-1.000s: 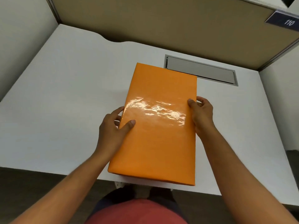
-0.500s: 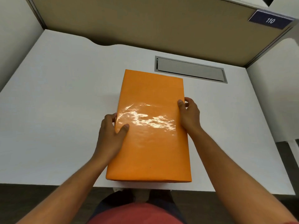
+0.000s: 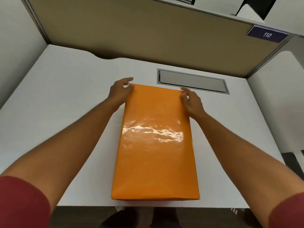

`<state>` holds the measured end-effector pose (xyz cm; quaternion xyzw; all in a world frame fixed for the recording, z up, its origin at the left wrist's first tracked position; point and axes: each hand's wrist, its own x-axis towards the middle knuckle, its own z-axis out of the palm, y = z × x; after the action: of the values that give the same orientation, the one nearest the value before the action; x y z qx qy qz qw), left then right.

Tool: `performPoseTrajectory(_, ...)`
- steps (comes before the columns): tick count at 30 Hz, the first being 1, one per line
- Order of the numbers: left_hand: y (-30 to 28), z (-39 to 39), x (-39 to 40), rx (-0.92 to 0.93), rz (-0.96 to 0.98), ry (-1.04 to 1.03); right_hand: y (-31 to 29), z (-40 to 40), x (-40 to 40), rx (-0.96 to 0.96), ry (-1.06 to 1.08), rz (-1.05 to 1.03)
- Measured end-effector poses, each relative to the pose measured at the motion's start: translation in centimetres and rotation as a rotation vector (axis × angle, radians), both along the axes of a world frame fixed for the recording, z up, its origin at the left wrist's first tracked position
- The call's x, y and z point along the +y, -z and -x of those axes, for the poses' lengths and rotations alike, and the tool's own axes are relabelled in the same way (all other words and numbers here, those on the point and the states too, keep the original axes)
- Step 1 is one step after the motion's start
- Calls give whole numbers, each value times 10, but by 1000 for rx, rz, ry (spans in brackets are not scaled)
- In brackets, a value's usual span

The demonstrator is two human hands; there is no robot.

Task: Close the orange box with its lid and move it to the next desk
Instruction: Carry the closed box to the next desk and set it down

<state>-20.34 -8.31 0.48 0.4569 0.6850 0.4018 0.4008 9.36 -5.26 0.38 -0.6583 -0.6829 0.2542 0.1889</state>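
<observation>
white desk (image 3: 65, 104) | grey cable hatch (image 3: 192, 82) (shut) | tan partition (image 3: 131, 35) | sign "110" (image 3: 267, 35)

Bench (image 3: 65, 112) lies bare at nine and three o'clock of the orange box (image 3: 156, 145); the partition (image 3: 148, 38) blocks twelve.

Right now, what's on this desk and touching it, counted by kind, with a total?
Orange box: 1
Hands at the box's far corners: 2, left hand and right hand
Grey cable hatch set in the desk: 1
Total: 4
</observation>
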Motion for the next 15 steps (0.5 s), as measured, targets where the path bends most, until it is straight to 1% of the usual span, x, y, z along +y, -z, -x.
performPoseTrajectory(3, 11, 2, 12, -65, 46, 11, 8, 1, 9, -78, -6, -4)
performPoseTrajectory(8, 20, -2, 12, -129, 21, -26, 21, 10, 9, -31, 91, -68)
performPoseTrajectory(10, 25, -7, 8, -86, -19, -39, 25, 13, 8, -13, 119, -84)
performPoseTrajectory(12, 29, -11, 5, 0, -56, -57, 27, 14, 7, -12, 130, -98)
performPoseTrajectory(13, 29, -13, 4, 31, -55, -76, 26, 15, 6, -21, 132, -101)
performPoseTrajectory(15, 29, -14, 3, 28, 18, -109, 24, 16, 4, -51, 134, -107)
